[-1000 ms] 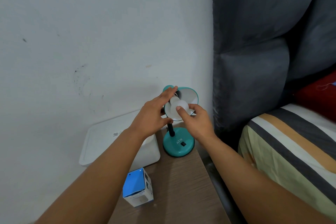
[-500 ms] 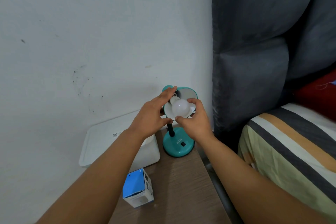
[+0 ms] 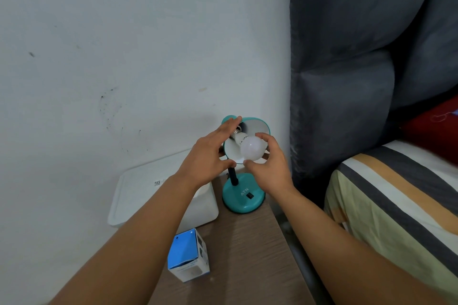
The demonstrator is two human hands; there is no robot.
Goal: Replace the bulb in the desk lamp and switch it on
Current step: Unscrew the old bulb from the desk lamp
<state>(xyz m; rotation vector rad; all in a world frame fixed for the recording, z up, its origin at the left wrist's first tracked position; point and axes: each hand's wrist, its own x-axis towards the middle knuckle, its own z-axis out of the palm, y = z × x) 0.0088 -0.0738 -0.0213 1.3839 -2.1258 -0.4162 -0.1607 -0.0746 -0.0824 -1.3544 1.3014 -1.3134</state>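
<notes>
Frosted round bulb at the glossy teal lamp

My right hand pinches the bulb's dome; my left hand clasps the flared shade's rim.

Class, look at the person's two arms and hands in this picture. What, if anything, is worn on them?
Nothing visible. Both forearms are bare up to the frame edge: no sleeves or gloves. The left hand and right hand show no watch, bracelet or rings that can be made out.
</notes>
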